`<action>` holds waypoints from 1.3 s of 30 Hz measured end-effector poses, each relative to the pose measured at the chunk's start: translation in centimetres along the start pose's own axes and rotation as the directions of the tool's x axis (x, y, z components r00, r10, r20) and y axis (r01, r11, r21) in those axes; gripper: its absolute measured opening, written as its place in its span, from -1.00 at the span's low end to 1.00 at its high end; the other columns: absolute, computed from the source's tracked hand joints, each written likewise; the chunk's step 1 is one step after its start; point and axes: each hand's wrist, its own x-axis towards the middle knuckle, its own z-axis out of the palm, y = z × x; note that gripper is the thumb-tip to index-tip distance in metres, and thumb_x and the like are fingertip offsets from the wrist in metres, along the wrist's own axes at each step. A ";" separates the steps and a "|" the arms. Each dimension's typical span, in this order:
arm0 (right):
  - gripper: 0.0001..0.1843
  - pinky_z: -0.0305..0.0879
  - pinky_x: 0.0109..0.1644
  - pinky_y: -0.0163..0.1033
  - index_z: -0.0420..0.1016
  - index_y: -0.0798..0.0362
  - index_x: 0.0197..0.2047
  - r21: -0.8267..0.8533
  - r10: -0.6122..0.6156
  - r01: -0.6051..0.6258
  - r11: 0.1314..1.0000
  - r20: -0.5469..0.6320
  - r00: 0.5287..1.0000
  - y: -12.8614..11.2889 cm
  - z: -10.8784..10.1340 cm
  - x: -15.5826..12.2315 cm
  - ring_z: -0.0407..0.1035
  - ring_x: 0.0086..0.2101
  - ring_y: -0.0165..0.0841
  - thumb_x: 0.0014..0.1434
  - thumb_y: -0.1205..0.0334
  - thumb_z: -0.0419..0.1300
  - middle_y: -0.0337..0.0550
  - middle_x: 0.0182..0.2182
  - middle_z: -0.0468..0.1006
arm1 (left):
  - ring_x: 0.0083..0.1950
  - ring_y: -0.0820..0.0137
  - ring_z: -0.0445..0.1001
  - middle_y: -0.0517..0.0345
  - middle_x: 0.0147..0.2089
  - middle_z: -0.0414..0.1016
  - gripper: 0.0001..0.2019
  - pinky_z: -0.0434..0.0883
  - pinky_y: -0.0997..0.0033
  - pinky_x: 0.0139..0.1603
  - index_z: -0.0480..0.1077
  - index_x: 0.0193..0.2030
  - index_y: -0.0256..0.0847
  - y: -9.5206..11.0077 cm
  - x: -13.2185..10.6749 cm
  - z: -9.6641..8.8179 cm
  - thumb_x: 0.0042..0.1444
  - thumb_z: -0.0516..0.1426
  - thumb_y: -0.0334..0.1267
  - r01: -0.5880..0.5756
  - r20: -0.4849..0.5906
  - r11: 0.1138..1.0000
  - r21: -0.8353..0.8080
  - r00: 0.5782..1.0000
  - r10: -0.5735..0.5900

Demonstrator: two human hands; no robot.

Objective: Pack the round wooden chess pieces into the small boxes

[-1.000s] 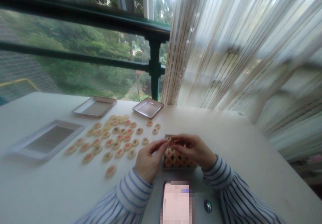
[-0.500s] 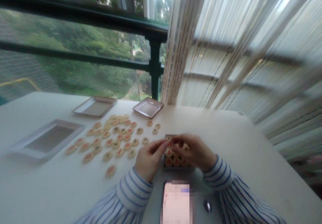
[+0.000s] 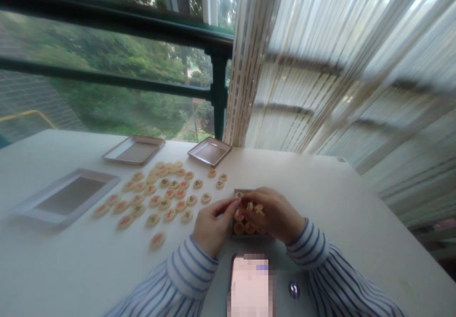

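Note:
A small shallow box (image 3: 249, 236) stands in front of me, with round wooden xiangqi pieces (image 3: 250, 228) in rows inside it. My left hand (image 3: 214, 222) is at the box's left edge, thumb and forefinger pinched on a xiangqi piece that the fingers mostly cover. Curled over the box, my right hand (image 3: 280, 215) meets the left one at the fingertips. Two black-marked pieces (image 3: 254, 208) show within its curl, seemingly held there. Part of the box is hidden beneath that hand. Left of the hands, many loose pieces (image 3: 170, 193) lie spread, with red or black characters.
Two trays, a larger one (image 3: 110, 155) and a smaller one (image 3: 221, 157), stand at the table's back edge. A pale rectangular tray or lid (image 3: 33, 217) lies at left. A phone (image 3: 249, 284) and a shiny oval object (image 3: 294, 289) are near me. Behind hangs a string curtain (image 3: 245, 70).
My right hand has shifted slightly and curls lower over the box. The red-marked piece between the fingertips is now mostly covered. My left hand stays almost in place; the loose pieces have not moved.

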 end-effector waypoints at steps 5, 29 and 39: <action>-0.80 0.16 -0.21 -0.28 0.42 0.00 -0.21 -0.083 0.032 -0.031 0.996 0.015 0.999 -0.1 -0.1 0.0 0.32 -0.33 -0.38 0.07 0.18 0.11 -0.16 -0.35 0.50 | -0.20 0.34 0.48 0.13 -0.26 0.55 -0.75 0.39 0.35 -0.10 0.47 -0.25 -0.20 -0.3 -0.1 0.1 -0.04 0.12 -0.15 -0.035 -0.012 0.998 0.059 0.999 0.035; -0.80 0.13 -0.25 -0.30 0.47 0.00 -0.26 -0.232 0.155 -0.118 0.965 0.148 0.977 2.3 -0.4 0.9 0.32 -0.37 -0.42 0.10 0.13 0.08 -0.18 -0.39 0.50 | -0.30 0.35 0.47 0.10 -0.30 0.53 -0.71 0.40 0.36 -0.26 0.44 -0.24 -0.20 -2.0 0.6 -0.4 -0.01 0.05 -0.09 -0.022 -0.107 0.962 0.271 0.993 0.052; -0.79 0.08 -0.24 -0.28 0.45 -0.01 -0.26 -0.277 0.183 -0.116 0.954 0.228 0.956 2.6 -0.1 1.1 0.34 -0.33 -0.39 0.09 0.10 0.09 -0.19 -0.35 0.51 | -0.32 0.35 0.47 0.10 -0.31 0.53 -0.71 0.40 0.35 -0.26 0.44 -0.25 -0.20 -1.5 0.5 -0.3 0.00 0.04 -0.08 -0.009 -0.106 0.961 0.275 0.994 0.039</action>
